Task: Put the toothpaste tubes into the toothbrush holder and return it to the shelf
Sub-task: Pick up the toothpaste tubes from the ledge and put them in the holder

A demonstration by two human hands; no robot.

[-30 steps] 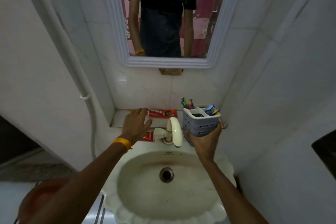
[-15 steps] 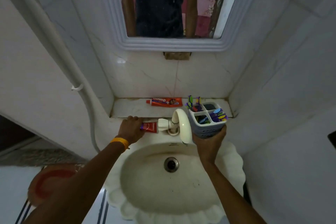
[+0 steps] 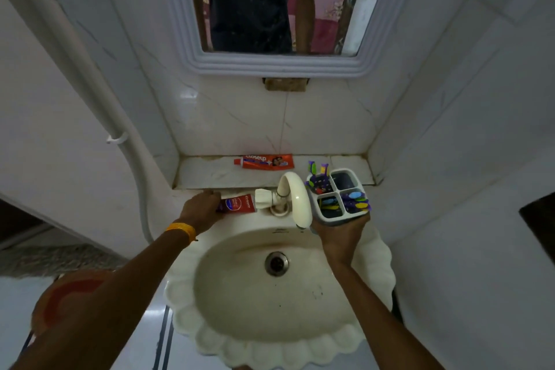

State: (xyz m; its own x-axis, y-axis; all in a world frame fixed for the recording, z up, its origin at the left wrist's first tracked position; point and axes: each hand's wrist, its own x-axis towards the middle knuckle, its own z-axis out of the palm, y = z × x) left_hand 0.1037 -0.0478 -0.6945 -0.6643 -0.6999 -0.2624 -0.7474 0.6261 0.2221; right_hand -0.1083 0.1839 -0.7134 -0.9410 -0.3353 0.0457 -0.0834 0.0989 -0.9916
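Below both hands sits the cream scalloped ceramic sink [image 3: 377,267], and beyond the fingertips runs the white marble shelf [image 3: 216,173]. Right hand [image 3: 339,236] has its fingers wrapped round the grey-and-white four-slot plastic toothbrush holder [image 3: 333,218], held up just right of the cream curved tap [image 3: 295,198], brushes poking out. Left hand [image 3: 201,213] is down on the red Colgate toothpaste tube [image 3: 238,204], fingers curled over its end, tube lying on the sink ledge. Past those fingers, an orange-red toothpaste tube [image 3: 265,161] lies flat on the shelf.
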